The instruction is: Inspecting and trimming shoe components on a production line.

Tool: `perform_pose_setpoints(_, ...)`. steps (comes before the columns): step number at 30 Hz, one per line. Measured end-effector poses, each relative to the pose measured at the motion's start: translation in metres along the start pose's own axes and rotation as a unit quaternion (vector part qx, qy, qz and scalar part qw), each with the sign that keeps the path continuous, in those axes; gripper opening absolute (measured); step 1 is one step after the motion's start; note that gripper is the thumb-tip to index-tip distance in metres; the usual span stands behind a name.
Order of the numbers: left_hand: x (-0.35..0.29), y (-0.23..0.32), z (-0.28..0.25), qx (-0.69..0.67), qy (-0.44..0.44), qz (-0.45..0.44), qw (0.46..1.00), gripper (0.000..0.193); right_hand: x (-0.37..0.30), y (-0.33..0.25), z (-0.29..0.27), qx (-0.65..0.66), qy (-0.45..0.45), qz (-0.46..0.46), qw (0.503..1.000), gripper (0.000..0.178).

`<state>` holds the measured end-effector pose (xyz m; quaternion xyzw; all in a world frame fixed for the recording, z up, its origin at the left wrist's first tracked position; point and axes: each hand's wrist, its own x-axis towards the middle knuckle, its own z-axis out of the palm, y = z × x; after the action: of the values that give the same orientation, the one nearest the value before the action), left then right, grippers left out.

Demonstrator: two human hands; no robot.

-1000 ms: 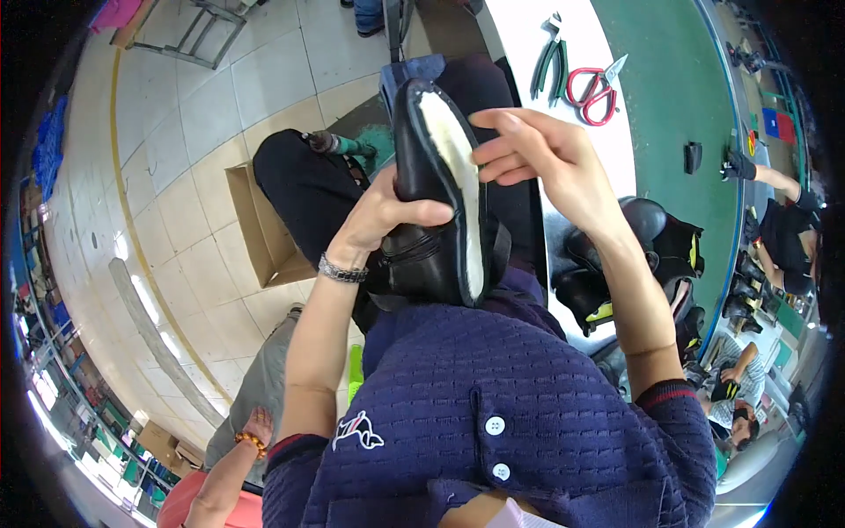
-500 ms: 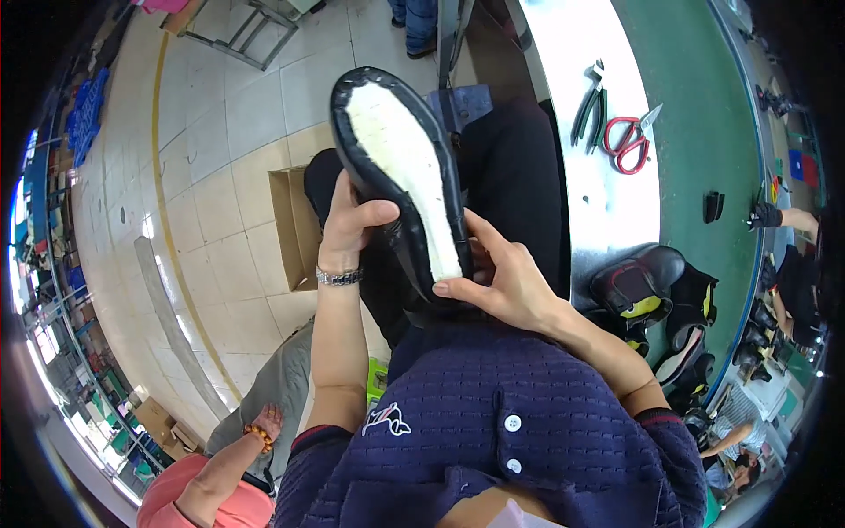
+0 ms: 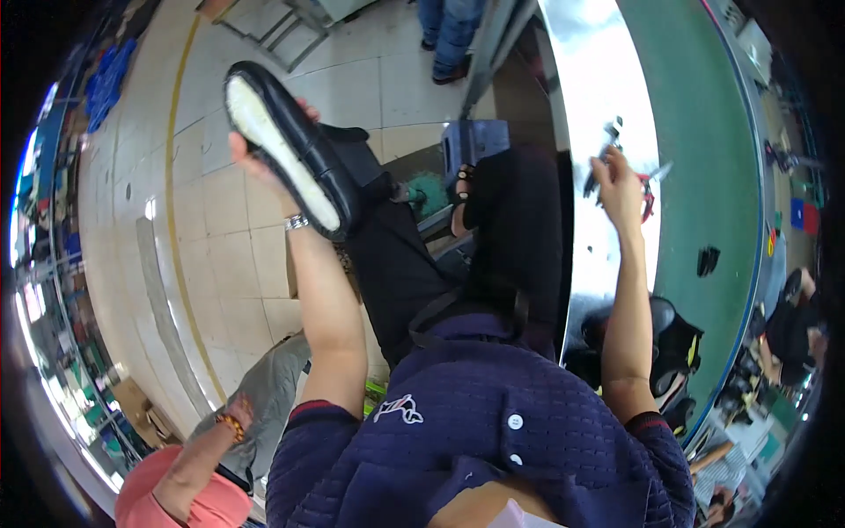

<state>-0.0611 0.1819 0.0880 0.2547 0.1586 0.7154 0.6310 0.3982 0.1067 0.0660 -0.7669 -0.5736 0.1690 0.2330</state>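
My left hand is closed round a black leather shoe, held up to the left above my lap. Its pale, soleless underside faces left, with the toe away from me; my palm is mostly hidden behind it. On the metal-topped bench at the right, my right hand has its fingers bent down on a pair of pliers with dark handles. The grip is partly covered by the fingers. Right beside that hand lie red-handled scissors, half hidden behind it.
Several black shoes are piled on the bench nearer me. A small black piece lies on the green surface. A co-worker in a pink top sits at lower left. Another person's legs stand beyond the bench frame.
My right hand has let go of the shoe and moved right to the pliers on the bench. My left hand has carried the shoe left and tilted it.
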Motion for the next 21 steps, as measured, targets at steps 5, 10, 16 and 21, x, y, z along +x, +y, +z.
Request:
perform_pose_setpoints(5, -0.002, -0.010, 0.000, 0.007, 0.037, -0.002, 0.999, 0.078, 0.039, 0.044, 0.020, -0.258, 0.002, 0.072, 0.964, 0.075)
perform_pose_setpoints(10, -0.019, -0.026, 0.018, 0.086, 0.126, -0.042, 0.987, 0.083, 0.051, 0.047, 0.035, -0.241, 0.034, 0.079, 0.967, 0.062)
perform_pose_setpoints(16, -0.027, -0.064, 0.037, 0.121, 0.118, -0.095, 0.981, 0.052, 0.077, 0.068, 0.003, 0.055, -0.017, 0.178, 0.982, 0.055)
perform_pose_setpoints(21, 0.004, -0.054, 0.015, 0.145, 0.106, -0.058, 0.982, 0.049, 0.043, -0.013, -0.023, 0.723, -0.135, 0.218, 0.642, 0.031)
